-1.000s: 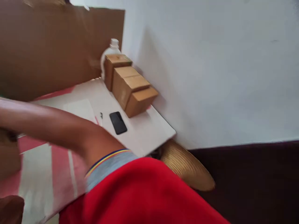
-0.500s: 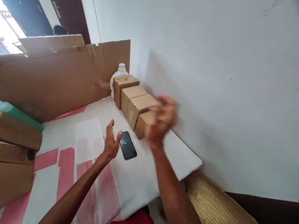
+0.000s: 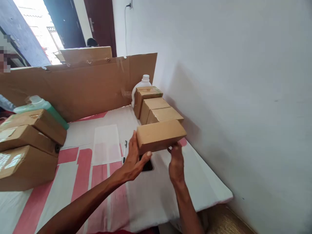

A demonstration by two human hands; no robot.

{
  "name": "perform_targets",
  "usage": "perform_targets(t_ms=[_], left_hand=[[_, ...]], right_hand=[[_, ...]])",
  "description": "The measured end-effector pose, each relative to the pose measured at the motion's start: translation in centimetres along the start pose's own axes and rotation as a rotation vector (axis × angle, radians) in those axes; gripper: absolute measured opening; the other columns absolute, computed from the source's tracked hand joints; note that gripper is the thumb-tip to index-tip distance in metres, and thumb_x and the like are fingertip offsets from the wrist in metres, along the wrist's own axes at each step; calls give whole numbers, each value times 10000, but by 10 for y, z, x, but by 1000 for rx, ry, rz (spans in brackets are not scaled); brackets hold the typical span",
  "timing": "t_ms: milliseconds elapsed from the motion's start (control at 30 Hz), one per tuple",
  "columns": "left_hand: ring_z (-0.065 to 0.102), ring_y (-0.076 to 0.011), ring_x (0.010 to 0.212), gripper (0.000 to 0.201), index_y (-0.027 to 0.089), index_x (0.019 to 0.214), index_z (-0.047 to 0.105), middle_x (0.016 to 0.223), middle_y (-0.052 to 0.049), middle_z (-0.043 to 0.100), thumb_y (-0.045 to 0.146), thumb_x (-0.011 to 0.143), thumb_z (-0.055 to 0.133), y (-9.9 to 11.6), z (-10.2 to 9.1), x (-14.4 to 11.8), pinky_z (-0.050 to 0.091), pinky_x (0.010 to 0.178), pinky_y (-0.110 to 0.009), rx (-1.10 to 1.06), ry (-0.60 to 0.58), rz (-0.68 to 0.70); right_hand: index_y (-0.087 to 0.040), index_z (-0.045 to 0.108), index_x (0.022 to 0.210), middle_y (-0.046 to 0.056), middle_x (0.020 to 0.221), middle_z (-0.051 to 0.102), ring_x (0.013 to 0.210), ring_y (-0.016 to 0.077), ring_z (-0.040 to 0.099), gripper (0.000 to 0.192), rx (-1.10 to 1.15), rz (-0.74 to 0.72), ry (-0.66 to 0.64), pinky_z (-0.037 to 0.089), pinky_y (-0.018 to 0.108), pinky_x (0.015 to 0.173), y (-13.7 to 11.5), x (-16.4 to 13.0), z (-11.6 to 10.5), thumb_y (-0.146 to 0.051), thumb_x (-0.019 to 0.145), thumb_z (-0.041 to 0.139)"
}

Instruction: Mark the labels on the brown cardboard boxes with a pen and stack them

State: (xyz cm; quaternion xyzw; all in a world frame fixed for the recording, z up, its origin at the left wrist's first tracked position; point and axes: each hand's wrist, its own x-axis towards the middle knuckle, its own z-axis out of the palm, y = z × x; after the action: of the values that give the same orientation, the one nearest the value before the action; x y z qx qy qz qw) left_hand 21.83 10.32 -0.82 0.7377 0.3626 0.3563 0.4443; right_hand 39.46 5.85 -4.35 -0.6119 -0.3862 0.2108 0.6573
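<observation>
Between my hands a small brown cardboard box [image 3: 161,134] is lifted above the table. My left hand [image 3: 135,159] presses against its left end, fingers along the side and thumb toward the near face. My right hand [image 3: 176,159] grips it from below at the right, its fingertips partly hidden under the box. Beneath my left thumb lies a black smartphone [image 3: 147,165], partly covered. A pen [image 3: 125,151] and a sheet of white paper [image 3: 106,144] are on the cloth to the left.
More cardboard boxes [image 3: 156,104] stand in a row along the wall, with a white jug [image 3: 143,83] behind. At left are stacked boxes [image 3: 29,162] and a green-tinted jug [image 3: 52,112]. A cardboard panel [image 3: 97,87] borders the far edge of the table [image 3: 200,182].
My hands have come together on the nearest box of the row and raised it off the table. The view has shifted left, showing more of the left-hand boxes.
</observation>
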Motion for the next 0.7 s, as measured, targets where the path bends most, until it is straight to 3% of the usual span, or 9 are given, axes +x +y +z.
perform_targets(t_ms=[67,167,267,333,433,533,600,700], left_hand=[[112,-305,1589,767,287,1639,82,1724,-101,110,636,1015,360,-5,-46,-36,157,1292,-521,38,173,-21],[251,-294,1549,692,275,1600,257,1640,-120,332,656,1023,256,-29,-104,-87,207,1273,-523,130,429,-167],[333,-314,1508,721,228,1535,385,1513,-151,492,699,993,316,-60,-141,-125,202,1264,-546,214,588,-284],[447,-331,1429,726,207,1476,464,1402,-166,585,718,969,372,-77,-154,-142,280,1227,-555,209,604,-322],[555,-313,1325,666,213,1423,525,1332,-155,643,688,985,366,-88,-160,-157,419,1138,-507,148,570,-310],[587,-287,1278,594,218,1428,505,1382,-144,623,621,1012,368,-85,-158,-163,489,1057,-451,98,558,-273],[614,-273,1226,563,226,1438,486,1370,-136,632,587,1012,416,-79,-155,-163,510,1017,-428,75,563,-259],[644,-260,1149,669,253,1543,347,1346,-129,627,574,980,515,-72,-155,-156,531,972,-420,85,658,-304]], right_hand=[[-283,422,1538,100,1566,482,1439,281,444,628,30,27,-140,357,512,1183,-15,-24,37,-612,1003,424],[-279,409,1552,97,1606,431,1483,288,383,653,54,68,-392,321,509,1212,-18,-60,106,-610,992,455],[-289,348,1578,94,1625,394,1496,285,360,680,75,91,-646,311,526,1214,2,-93,162,-606,987,464],[-265,349,1569,107,1614,398,1512,285,325,709,59,100,-724,284,528,1224,18,-106,184,-625,972,474],[-223,451,1478,128,1500,518,1456,296,396,669,7,108,-713,320,511,1191,33,-107,192,-662,975,404],[-214,619,1234,102,1188,694,1139,290,619,584,-37,112,-734,489,434,976,31,-95,187,-672,985,357],[-214,677,1066,69,1002,726,947,270,651,563,-59,119,-776,512,380,831,26,-87,183,-689,968,392],[-202,696,1072,54,910,733,860,263,652,557,-81,158,-815,495,361,771,23,-83,180,-698,924,489]])
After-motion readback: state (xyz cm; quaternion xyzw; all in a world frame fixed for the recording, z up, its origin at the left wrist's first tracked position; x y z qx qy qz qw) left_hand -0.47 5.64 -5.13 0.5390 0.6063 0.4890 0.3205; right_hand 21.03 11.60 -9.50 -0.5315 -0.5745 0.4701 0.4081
